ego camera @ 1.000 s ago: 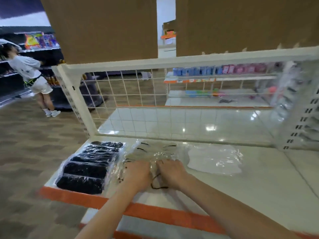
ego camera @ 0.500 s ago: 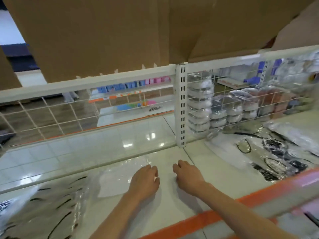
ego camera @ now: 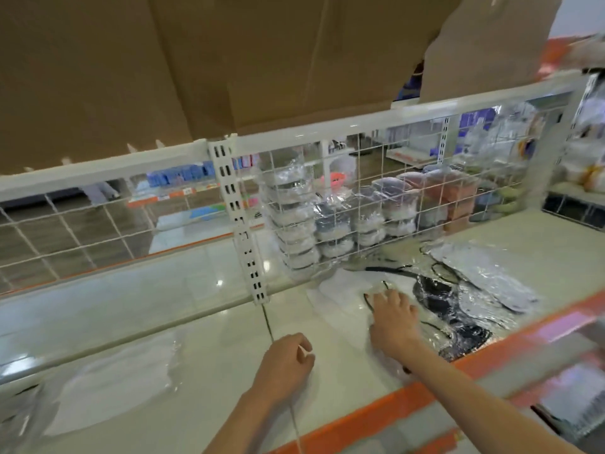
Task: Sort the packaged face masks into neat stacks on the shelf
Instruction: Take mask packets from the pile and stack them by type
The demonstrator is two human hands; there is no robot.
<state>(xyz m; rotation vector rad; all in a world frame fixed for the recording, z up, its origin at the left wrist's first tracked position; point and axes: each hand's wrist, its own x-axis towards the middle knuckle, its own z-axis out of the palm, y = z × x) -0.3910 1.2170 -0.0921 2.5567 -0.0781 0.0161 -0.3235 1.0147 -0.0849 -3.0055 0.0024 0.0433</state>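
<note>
A: Nearest to us, the left hand (ego camera: 284, 367) rests on the bare white shelf (ego camera: 203, 371) with its fingers loosely curled, holding nothing that I can see

B: And the right hand (ego camera: 394, 317) is further out and to the right, fingers spread fairly flat, pressing down on a clear-wrapped white mask pack (ego camera: 347, 294). No pinch on it, by my read

A: So the step is a pick-up from the loose pile. How would you play it?

B: That film looks slippery. I'd slide the pack toward the orange shelf edge (ego camera: 386, 411) with the flat palm, get the fingers under a corner, then lift it level so the pack doesn't buckle. Bring the idle left hand in to square the edges before it goes on a stack

A: Count for me, near to far

B: Two hands. One white pack lying alone at near left (ego camera: 111, 385). One white pack under the right hand. Just right of it, a jumble of dark mask packs (ego camera: 458, 319), maybe three or four; the wrap glares and they overlap, so I can't give a firm number. One larger silvery pack (ego camera: 484, 273) beyond those

A: And at the far side?

B: Behind the wire grid (ego camera: 376, 204), stacked packs (ego camera: 327, 231) on the shelf beyond, roughly five columns, the left one tallest. Above it all, brown cardboard (ego camera: 163, 60)

A: So nothing here is stacked on this side yet, plenty left to sort
</note>
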